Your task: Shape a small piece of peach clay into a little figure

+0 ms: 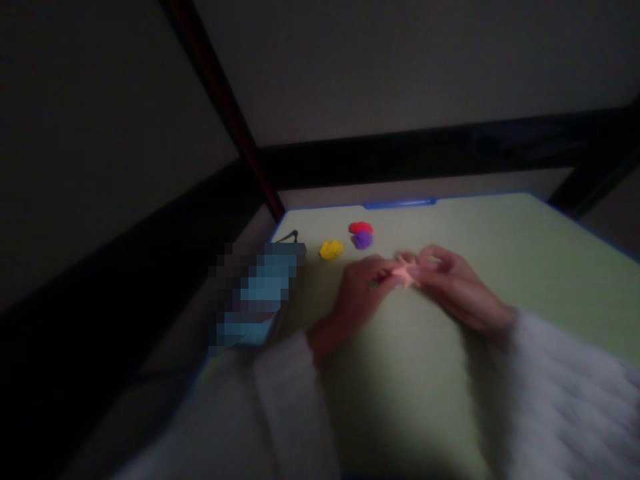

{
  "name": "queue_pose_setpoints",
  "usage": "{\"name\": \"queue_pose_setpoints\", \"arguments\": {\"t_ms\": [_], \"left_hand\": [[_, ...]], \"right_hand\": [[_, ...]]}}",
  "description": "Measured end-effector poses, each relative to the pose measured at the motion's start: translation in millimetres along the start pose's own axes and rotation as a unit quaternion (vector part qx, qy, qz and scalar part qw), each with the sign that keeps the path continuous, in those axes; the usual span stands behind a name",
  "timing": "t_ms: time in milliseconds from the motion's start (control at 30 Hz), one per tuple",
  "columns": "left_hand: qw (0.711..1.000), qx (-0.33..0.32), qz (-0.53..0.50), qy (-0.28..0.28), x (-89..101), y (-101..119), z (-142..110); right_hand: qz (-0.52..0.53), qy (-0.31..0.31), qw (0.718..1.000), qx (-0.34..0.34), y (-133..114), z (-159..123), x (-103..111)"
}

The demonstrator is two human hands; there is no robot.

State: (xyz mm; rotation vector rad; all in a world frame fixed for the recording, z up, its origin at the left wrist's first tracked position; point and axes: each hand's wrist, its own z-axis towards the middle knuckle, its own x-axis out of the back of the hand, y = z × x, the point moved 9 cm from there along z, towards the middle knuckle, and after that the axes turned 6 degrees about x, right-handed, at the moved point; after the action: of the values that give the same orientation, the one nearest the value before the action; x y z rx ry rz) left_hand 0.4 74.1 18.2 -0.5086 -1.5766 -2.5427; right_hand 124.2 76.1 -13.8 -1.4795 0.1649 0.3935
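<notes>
My left hand [361,288] and my right hand [459,288] meet above the pale green table. Between their fingertips is a small, pale pink, star-like piece of modelling clay [406,273], with thin points sticking out. Both hands are closed in a pinch on it, the left from one side and the right from the other. Blur hides its finer detail. Beyond my left hand lie a yellow clay lump [331,250], a purple clay lump [363,240] and, touching the purple one, a red clay lump [361,228].
The pale green table [500,233] has a blue edge, with a blue handle-like strip [400,203] at the far side. To the left lies a pixelated light-blue object [265,287], with a dark thin loop by it. A wall stands behind.
</notes>
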Motion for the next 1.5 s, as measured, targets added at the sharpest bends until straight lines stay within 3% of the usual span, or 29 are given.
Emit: {"name": "queue_pose_setpoints", "arguments": {"t_ms": [333,600,900,1233,1500], "left_hand": [[1.0,0.004,-0.012,0.02,1.0,-8.7,-1.0],[0.999,0.001,0.02,0.036,3.0,-4.8,-2.0],[0.999,0.035,-0.019,0.026,2.3,-10.9,0.0],[1.0,0.023,0.001,0.012,-0.6,-7.4,-1.5],[0.999,0.027,-0.015,0.027,2.6,-9.7,-0.1]], "right_hand": [[-0.092,0.033,0.994,0.044,-8.4,-3.5,0.9],[-0.099,0.043,0.993,0.04,-11.1,-3.4,2.7],[-0.102,0.035,0.993,0.048,-8.0,-0.3,9.1],[-0.129,0.062,0.988,0.053,-14.6,-4.8,4.1],[-0.122,0.049,0.989,0.062,-14.7,-0.4,7.0]]}}
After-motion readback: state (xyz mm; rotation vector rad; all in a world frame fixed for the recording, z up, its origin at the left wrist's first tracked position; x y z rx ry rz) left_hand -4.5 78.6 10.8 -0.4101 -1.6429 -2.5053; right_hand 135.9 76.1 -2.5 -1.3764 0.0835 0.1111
